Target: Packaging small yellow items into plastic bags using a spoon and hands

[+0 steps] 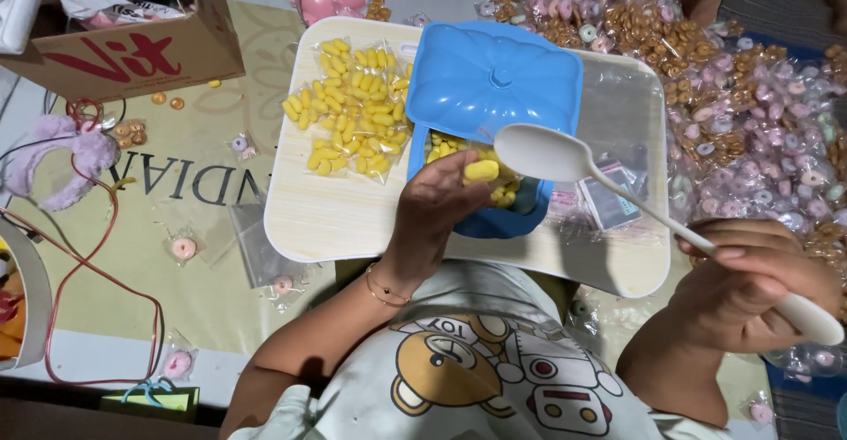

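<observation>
Yellow capsule-shaped candy (482, 172) sits pinched in my left hand (438, 213), fingers closed on it right over the blue container (505, 221), which holds more of the same. My right hand (750, 285) is wrapped shut around the handle of a white plastic spoon (565, 159), its bowl raised just above the container. A blue lid (490, 78) leans against the container's far edge. Clear bags of yellow candy (353, 105) lie on the pale tray (335, 219) beside it.
</observation>
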